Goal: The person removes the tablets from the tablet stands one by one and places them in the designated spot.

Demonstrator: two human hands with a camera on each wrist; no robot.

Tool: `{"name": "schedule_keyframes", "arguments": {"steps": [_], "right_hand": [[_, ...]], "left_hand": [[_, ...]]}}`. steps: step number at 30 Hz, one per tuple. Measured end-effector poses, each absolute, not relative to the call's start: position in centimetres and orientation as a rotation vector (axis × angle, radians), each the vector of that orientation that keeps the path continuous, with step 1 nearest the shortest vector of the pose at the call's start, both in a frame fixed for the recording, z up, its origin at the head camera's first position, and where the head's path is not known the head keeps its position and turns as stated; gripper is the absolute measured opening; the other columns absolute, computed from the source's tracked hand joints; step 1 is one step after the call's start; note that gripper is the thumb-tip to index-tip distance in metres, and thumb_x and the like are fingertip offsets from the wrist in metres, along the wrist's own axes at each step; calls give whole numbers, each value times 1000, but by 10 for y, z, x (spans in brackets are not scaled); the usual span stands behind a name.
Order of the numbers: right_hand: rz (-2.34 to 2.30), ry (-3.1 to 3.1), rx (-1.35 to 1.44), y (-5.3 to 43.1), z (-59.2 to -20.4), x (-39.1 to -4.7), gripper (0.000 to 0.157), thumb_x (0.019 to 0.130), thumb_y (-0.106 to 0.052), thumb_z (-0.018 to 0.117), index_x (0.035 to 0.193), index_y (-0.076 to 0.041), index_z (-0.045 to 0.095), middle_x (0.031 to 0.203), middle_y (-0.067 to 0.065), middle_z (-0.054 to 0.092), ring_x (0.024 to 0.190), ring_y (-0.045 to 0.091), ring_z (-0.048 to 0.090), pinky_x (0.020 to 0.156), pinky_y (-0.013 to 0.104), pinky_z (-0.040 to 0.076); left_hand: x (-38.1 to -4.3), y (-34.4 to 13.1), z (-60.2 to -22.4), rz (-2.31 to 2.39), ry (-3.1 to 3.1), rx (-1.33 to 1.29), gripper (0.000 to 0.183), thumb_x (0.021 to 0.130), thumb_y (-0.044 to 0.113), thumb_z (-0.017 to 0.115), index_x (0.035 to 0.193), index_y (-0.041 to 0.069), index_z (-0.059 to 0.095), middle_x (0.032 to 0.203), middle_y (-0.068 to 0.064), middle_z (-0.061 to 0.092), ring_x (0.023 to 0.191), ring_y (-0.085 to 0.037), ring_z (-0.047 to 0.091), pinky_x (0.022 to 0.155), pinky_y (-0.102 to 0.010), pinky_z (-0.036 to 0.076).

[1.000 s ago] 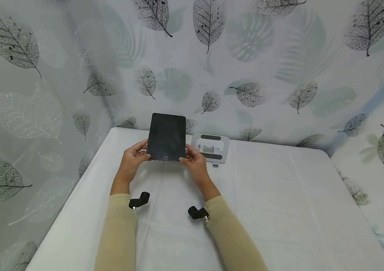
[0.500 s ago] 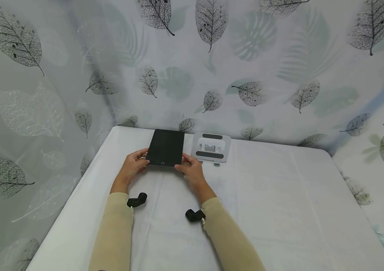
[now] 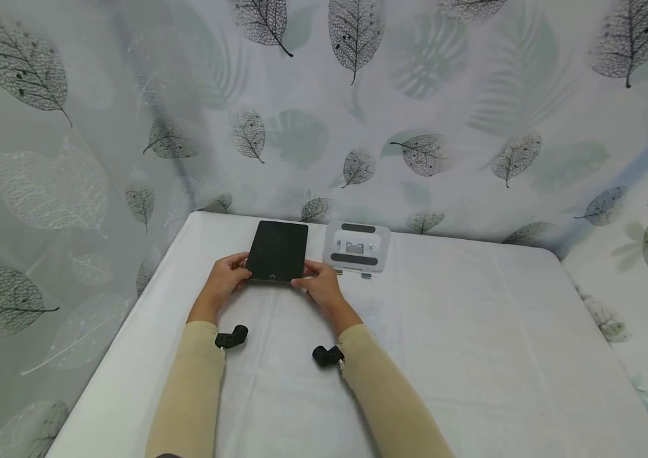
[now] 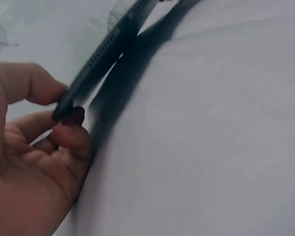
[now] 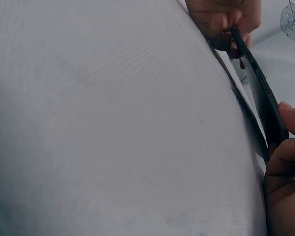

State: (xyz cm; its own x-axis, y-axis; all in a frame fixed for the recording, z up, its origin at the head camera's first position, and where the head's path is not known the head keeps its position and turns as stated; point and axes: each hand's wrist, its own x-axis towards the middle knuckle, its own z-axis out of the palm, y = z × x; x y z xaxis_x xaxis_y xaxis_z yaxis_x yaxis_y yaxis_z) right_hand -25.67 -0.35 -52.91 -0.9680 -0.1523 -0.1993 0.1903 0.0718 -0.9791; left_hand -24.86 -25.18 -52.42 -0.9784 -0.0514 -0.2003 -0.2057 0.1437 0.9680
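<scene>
A black tablet [image 3: 278, 250] with a round home button along its near edge lies screen-up in both hands, close over the white table. The left hand [image 3: 224, 278] pinches its near left corner, thumb on top and fingers curled beneath. At the near right corner, the right hand [image 3: 320, 284] grips it the same way. In the left wrist view the tablet's edge [image 4: 101, 56] with speaker slots shows between thumb and fingers, and a dark shadow runs below it. The right wrist view catches the tablet's thin side [image 5: 263, 93], with a gap above the cloth.
Right of the tablet, near the table's back edge, lies a grey-white stand [image 3: 356, 247] with dark pads and a metal hinge part. A white cloth covers the table [image 3: 461, 331]. Leaf-patterned curtains [image 3: 444, 95] hang behind and at the sides.
Both hands have lowered the tablet from a raised, tilted pose to nearly flat just over the table. In the last half second it has shifted slightly left.
</scene>
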Motion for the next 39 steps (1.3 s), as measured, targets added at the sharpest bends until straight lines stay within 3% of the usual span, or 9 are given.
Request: {"name": "schedule_keyframes", "arguments": {"steps": [5, 8, 10, 13, 20, 29, 35, 39], "right_hand": [[-1930, 2175, 50, -8, -531, -256, 57, 77, 1, 84, 132, -3, 68, 104, 9, 68, 61, 8, 53, 49, 21, 47], [-1881, 2225, 25, -10, -532, -254, 58, 78, 0, 84, 133, -2, 67, 104, 11, 67, 53, 8, 56, 49, 21, 49], [-1857, 2249, 4, -9, -532, -253, 60, 78, -2, 85, 135, -2, 65, 106, 12, 66, 51, 8, 57, 50, 21, 51], [-1834, 2263, -8, -8, -530, -251, 63, 78, -3, 86, 137, -3, 64, 108, 12, 63, 49, 8, 58, 52, 21, 51], [-1710, 2358, -7, -8, -527, -249, 72, 77, -1, 86, 143, -2, 58, 86, -1, 43, 47, 7, 57, 54, 20, 49], [-1520, 2524, -45, -13, -529, -247, 72, 78, -9, 87, 143, -2, 58, 83, 0, 51, 43, 7, 53, 57, 20, 47], [-1436, 2572, -90, -16, -530, -245, 72, 79, -15, 88, 144, -4, 58, 83, 1, 52, 42, 7, 52, 65, 23, 48], [-1423, 2584, -108, -17, -530, -246, 72, 80, -16, 87, 144, -3, 57, 84, 0, 52, 43, 7, 52, 68, 24, 47]], "left_hand": [[-243, -248, -523, 1570, 2632, -286, 64, 89, 9, 73, 148, -2, 51, 123, -18, 63, 99, -21, 59, 82, -30, 54], [-238, -244, -525, 1426, 2716, -295, 73, 86, 22, 81, 149, 1, 50, 134, -20, 62, 116, -29, 58, 100, -42, 52], [-235, -243, -527, 1416, 2734, -276, 80, 83, 26, 84, 151, 4, 49, 137, -20, 61, 120, -32, 57, 105, -47, 49], [-231, -241, -530, 1433, 2796, -242, 83, 79, 25, 89, 150, 6, 51, 135, -19, 64, 117, -32, 59, 104, -48, 50], [-224, -238, -535, 1357, 2953, -159, 79, 77, 25, 90, 145, 4, 57, 127, -20, 70, 109, -31, 64, 97, -47, 54], [-216, -233, -531, 1223, 3028, -203, 78, 79, 24, 89, 145, 0, 55, 128, -25, 68, 114, -37, 66, 98, -51, 54], [-213, -234, -533, 1238, 3068, -174, 59, 77, 18, 89, 129, 0, 68, 115, -23, 74, 95, -34, 62, 88, -48, 53], [-212, -236, -537, 1260, 3072, -167, 61, 78, 17, 88, 132, 0, 66, 119, -23, 73, 95, -32, 62, 90, -48, 52]]}}
